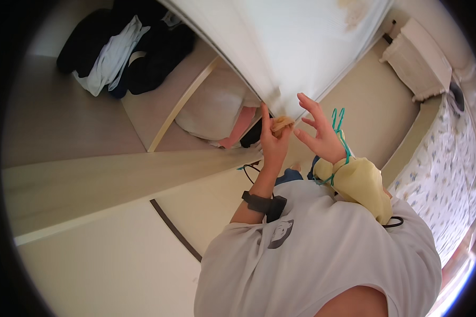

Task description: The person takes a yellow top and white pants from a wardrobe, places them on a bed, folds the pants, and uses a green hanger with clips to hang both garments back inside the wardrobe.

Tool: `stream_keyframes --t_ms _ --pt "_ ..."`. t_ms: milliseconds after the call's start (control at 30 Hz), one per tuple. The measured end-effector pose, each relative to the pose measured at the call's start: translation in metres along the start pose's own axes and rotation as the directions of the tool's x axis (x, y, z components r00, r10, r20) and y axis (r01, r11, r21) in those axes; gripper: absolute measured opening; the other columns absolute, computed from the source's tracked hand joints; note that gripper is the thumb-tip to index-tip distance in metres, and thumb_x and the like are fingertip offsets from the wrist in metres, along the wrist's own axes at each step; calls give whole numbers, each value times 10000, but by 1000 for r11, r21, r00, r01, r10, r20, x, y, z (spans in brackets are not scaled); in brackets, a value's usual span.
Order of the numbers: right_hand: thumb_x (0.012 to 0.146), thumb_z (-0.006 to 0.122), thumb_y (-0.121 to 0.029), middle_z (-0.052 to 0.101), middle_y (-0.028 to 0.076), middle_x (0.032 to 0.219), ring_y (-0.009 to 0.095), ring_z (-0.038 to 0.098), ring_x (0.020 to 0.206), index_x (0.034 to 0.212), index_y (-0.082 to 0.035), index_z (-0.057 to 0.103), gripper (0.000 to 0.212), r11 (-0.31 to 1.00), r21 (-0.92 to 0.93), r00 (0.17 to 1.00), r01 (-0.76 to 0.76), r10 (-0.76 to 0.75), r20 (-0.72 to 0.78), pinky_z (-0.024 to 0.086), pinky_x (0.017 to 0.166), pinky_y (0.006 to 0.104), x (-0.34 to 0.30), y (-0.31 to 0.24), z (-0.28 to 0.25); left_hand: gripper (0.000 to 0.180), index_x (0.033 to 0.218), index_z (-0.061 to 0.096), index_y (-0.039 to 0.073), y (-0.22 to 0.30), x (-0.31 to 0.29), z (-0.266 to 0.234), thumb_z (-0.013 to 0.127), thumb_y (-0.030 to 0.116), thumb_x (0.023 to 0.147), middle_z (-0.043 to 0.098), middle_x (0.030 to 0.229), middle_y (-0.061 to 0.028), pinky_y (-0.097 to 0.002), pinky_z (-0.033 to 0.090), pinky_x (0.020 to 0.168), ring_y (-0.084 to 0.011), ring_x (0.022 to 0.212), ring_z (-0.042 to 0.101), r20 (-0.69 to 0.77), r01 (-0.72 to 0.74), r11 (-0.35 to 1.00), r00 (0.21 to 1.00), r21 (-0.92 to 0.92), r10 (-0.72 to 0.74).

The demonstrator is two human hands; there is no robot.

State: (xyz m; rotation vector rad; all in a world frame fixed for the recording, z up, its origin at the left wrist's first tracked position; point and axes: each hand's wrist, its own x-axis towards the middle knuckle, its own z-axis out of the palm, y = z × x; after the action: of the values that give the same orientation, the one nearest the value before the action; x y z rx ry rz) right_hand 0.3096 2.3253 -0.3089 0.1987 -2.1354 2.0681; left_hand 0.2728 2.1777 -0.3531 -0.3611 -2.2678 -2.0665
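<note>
Left hand (274, 141) beside cabinet (182, 108) of clothes (158, 63)

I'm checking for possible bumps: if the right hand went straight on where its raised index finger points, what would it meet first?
The right hand would probably meet the white panel first, though this one view leaves the depth unclear.

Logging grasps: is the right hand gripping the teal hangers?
No, the right hand is open, with the teal hangers at its wrist.
</note>
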Motion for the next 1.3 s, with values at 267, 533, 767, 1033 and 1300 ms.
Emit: stream_keyframes --t_ms 267,533,767,1033,1300 --pt "817 605 -62 329 98 1355 255 336 1288 1414 -113 280 682 997 -13 984 -71 72 162 374 999 412 61 21 -75 884 1478 58 89 -16 39 77 636 -4 815 588 925 -64 -228 469 749 -113 842 567 -46 64 990 996 -129 -71" --pt "828 603 -58 343 90 1391 241 364 1283 1406 -99 277 666 992 -15 980 -127 128 150 383 989 388 109 53 -111 462 1234 471 31 -108 92 84 605 -11 793 622 977 -70 -220 477 681 -127 836 595 -27 164 970 985 -182 -171" --pt "828 616 -68 321 118 1426 245 444 1241 1408 -97 266 678 980 68 981 -186 181 74 409 977 378 164 66 -149 282 1074 566 -1 -203 186 67 597 49 798 613 898 -50 -214 454 641 -102 734 564 81 291 916 957 -276 -280" --pt "824 604 -33 277 115 1454 248 481 1211 1454 -115 202 751 970 150 981 -193 192 21 431 967 367 197 70 -188 314 1054 556 -11 -148 343 111 620 32 750 607 1019 -183 -358 460 814 -331 948 587 0 -149 852 985 502 172" --pt "819 587 -7 323 97 1401 238 508 1170 1464 -150 193 769 955 207 970 -212 232 -77 456 946 339 218 67 -223 256 898 640 25 -147 433 139 689 52 648 634 925 -175 -402 473 837 -343 930 586 -32 -106 400 945 910 324"
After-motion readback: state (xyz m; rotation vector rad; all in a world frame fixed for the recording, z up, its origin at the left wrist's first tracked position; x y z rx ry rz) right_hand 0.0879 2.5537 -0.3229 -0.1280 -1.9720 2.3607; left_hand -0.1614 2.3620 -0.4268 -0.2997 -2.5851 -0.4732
